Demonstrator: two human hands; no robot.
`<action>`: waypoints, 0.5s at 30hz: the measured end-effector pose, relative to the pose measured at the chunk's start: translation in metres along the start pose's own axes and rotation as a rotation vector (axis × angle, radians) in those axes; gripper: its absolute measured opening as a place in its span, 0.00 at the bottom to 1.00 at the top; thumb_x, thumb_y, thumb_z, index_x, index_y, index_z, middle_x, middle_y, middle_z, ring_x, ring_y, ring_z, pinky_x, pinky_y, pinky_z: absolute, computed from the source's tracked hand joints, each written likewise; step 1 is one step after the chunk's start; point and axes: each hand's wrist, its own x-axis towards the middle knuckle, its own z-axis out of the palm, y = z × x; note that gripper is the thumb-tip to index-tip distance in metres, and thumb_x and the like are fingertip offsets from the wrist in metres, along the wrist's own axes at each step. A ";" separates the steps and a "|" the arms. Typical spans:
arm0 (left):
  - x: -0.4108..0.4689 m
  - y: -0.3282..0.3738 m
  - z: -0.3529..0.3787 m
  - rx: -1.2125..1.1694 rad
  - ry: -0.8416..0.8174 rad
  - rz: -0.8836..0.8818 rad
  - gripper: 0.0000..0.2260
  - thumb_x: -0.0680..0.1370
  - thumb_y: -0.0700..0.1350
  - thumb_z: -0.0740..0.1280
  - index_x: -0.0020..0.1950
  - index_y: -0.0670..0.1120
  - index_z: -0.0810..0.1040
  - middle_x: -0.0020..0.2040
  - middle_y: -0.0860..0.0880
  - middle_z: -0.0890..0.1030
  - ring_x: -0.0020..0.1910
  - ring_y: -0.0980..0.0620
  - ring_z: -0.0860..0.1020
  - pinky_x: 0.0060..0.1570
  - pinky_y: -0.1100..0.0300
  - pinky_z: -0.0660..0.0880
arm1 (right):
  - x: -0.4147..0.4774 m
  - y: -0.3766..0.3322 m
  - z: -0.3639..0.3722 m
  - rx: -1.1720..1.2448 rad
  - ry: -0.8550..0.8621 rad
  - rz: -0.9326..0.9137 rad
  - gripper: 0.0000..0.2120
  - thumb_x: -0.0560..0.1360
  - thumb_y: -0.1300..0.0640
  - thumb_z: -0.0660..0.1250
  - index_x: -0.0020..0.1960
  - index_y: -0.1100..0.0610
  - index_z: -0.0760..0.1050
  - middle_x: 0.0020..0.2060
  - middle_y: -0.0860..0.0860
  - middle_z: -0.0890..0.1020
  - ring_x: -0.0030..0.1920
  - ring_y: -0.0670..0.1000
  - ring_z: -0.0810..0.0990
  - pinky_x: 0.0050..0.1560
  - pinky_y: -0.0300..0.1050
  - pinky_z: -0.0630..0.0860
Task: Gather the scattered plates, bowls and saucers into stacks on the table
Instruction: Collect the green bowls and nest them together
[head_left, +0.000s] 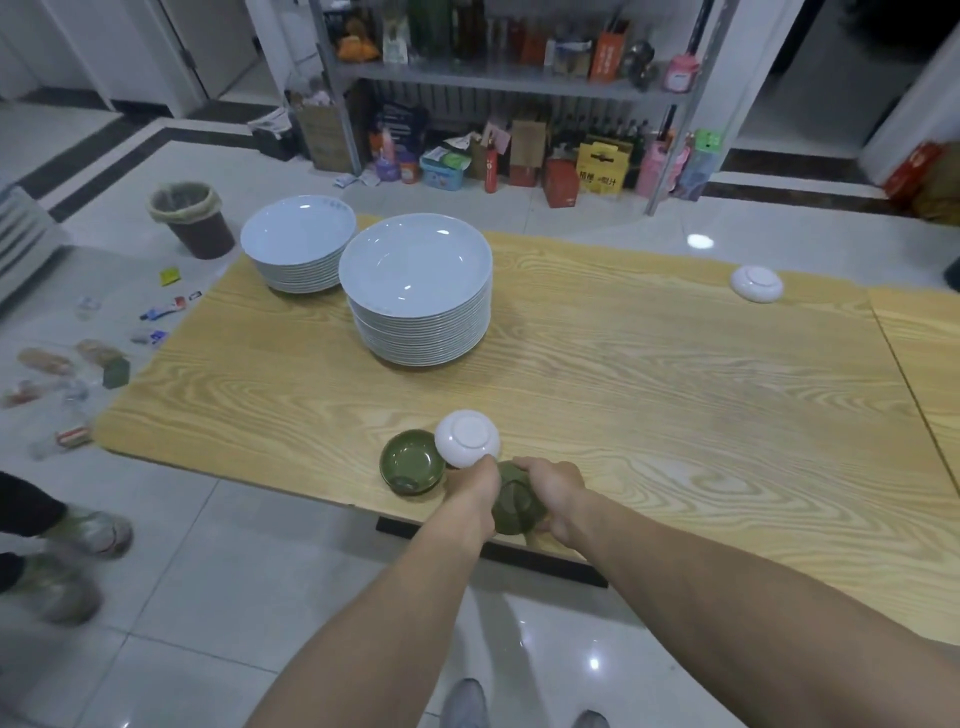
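Your left hand (475, 491) and right hand (553, 493) both clasp an upturned green bowl (514, 506) at the wooden table's (649, 389) near edge. Just beside your left hand, a glossy white bowl (467, 438) lies upside down, touching a short stack of green saucers (411, 462). Farther off stand two tall stacks of white plates (418, 291); one more inverted white bowl (757, 283) sits far right.

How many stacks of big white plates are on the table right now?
2. The taller plate stack stands mid-table; the shorter plate stack sits behind it to the left, near the table's far corner. None appear hidden.
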 end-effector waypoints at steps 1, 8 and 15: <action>-0.007 0.002 0.004 0.015 -0.021 0.006 0.19 0.72 0.49 0.62 0.60 0.44 0.76 0.51 0.43 0.83 0.50 0.43 0.81 0.53 0.50 0.79 | 0.000 -0.001 -0.005 0.020 0.025 -0.008 0.14 0.74 0.50 0.69 0.53 0.60 0.78 0.48 0.58 0.83 0.46 0.57 0.83 0.49 0.51 0.82; -0.063 0.041 0.046 0.168 -0.125 0.287 0.12 0.81 0.47 0.61 0.57 0.40 0.76 0.49 0.43 0.78 0.44 0.47 0.73 0.44 0.58 0.69 | -0.005 -0.027 -0.057 0.187 0.205 -0.137 0.20 0.76 0.44 0.66 0.54 0.61 0.75 0.49 0.58 0.81 0.50 0.58 0.81 0.56 0.52 0.78; -0.117 0.084 0.112 0.257 -0.316 0.570 0.12 0.78 0.31 0.61 0.57 0.43 0.75 0.54 0.44 0.78 0.52 0.48 0.73 0.51 0.60 0.68 | -0.029 -0.075 -0.139 0.444 0.388 -0.244 0.05 0.74 0.63 0.64 0.43 0.62 0.78 0.33 0.55 0.77 0.41 0.57 0.77 0.44 0.51 0.76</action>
